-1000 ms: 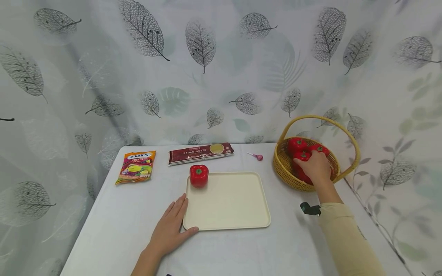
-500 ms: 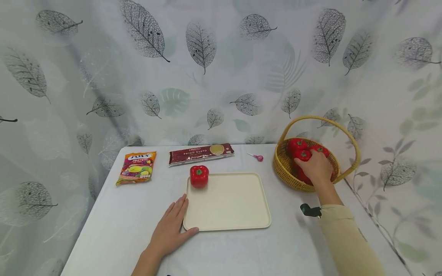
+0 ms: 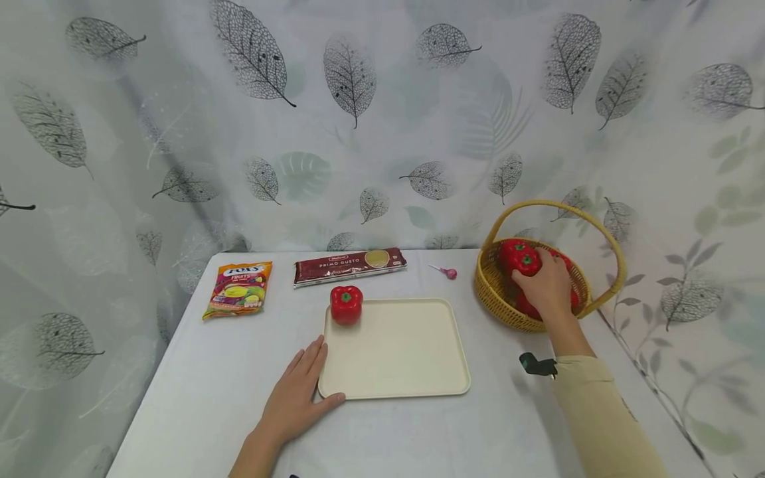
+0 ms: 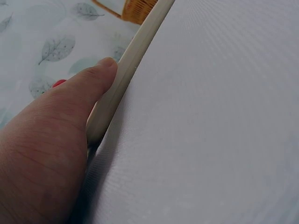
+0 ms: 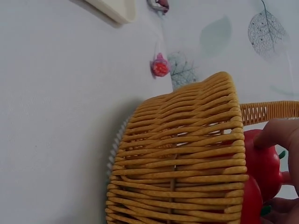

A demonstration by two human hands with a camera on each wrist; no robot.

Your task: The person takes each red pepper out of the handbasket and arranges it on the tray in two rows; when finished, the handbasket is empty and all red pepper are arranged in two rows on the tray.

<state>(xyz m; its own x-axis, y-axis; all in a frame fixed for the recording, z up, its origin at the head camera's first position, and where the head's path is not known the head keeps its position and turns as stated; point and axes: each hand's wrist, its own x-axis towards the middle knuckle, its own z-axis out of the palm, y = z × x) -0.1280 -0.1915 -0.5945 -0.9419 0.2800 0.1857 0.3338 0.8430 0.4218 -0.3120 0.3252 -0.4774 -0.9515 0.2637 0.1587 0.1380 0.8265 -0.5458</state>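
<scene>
My right hand [image 3: 548,287] reaches into a yellow wicker basket [image 3: 501,304] and grips a red bell pepper [image 3: 523,261]. In the right wrist view, thumb and fingers close around this bell pepper [image 5: 261,163] at the basket's rim. More red bell peppers lie around it, partly hidden by the hand. My left hand [image 3: 293,393] lies flat with straight fingers at the left edge of a cream tray [image 3: 394,352]; in the left wrist view its thumb [image 4: 96,79] touches the tray's rim [image 4: 133,56]. Another red bell pepper [image 3: 345,307] sits in the tray's far left corner.
Behind the tray lies a dark red Primo Gusto packet [image 3: 349,267]. A Fox's candy bag [image 3: 239,290] is at the far left and a pink lollipop [image 3: 448,272] left of the basket. The basket's tall handle [image 3: 558,202] arches overhead. A leaf-patterned curtain [image 3: 382,133] borders the table.
The gripped bell pepper has risen a little in the basket and now partly covers the one behind it. My left hand and the tray stay in place.
</scene>
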